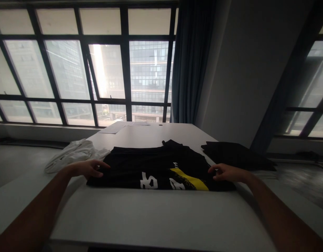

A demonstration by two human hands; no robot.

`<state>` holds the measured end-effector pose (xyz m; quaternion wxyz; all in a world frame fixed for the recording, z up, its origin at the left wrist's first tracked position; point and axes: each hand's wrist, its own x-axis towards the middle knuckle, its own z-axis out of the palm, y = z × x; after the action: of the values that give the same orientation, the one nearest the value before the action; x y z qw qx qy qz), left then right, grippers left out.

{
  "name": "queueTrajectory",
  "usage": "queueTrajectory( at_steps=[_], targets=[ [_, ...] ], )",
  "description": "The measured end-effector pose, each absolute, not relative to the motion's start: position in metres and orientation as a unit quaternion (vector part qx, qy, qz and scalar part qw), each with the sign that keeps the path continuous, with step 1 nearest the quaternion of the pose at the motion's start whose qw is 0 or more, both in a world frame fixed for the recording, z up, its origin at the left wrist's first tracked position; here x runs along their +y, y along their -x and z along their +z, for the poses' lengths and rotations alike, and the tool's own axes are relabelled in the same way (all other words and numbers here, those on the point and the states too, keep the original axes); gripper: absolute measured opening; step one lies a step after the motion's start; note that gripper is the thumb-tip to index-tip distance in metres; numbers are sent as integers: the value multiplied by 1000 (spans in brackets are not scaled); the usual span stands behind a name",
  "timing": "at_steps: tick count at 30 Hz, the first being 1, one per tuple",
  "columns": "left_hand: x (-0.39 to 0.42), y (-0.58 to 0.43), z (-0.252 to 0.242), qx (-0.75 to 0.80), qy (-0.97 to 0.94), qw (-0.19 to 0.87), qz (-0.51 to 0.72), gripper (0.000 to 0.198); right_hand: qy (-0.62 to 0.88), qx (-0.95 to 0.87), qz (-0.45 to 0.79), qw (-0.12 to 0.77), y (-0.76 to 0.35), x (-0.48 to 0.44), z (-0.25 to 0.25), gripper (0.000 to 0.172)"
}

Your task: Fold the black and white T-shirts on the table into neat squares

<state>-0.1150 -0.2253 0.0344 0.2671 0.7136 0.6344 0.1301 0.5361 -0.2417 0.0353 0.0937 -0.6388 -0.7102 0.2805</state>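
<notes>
A black T-shirt point(161, 164) with white lettering and a yellow stripe lies sideways across the white table, folded over along its near edge. Its collar points to the far side, right of the middle. At the shirt's left end, my left hand point(92, 168) is closed on the fabric with thumb and fingers. My right hand point(227, 173) grips the opposite end in a similar way. The dark cloth partly hides the fingertips of both hands.
Crumpled white cloth point(72, 154) lies left of the shirt, and a stack of folded black clothes point(235, 154) sits at the right. Paper sheets point(113, 128) rest on the far part of the white table point(161, 217). Windows and a dark curtain point(190, 63) stand behind.
</notes>
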Motion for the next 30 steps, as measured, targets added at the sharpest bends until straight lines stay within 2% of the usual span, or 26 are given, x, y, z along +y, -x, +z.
queueTrajectory(
  at_steps=[2,4,8,11,13,18,23,26,30],
  targets=[
    [-220,111,33,636,-703,294,126,80,643,-715,258,92,-532,-242,35,68],
    [-211,105,28,637,-709,257,160,82,648,-722,223,100,-522,-239,31,68],
    [-195,94,13,628,-733,177,192,64,639,-743,153,124,-501,-228,21,43],
    [-195,91,13,612,-743,186,196,52,634,-752,107,144,-492,-222,17,25],
    [-199,92,18,581,-754,205,229,53,631,-750,90,176,-492,-220,18,23],
    [-205,97,24,548,-738,255,300,58,671,-690,84,257,-495,-216,18,34],
    [-197,98,11,544,-750,243,288,63,621,-748,124,199,-488,-217,10,57],
    [-197,99,11,537,-759,232,285,60,595,-777,105,175,-482,-218,9,53],
    [-206,100,25,533,-770,215,278,54,571,-783,125,213,-483,-221,19,53]
  ],
)
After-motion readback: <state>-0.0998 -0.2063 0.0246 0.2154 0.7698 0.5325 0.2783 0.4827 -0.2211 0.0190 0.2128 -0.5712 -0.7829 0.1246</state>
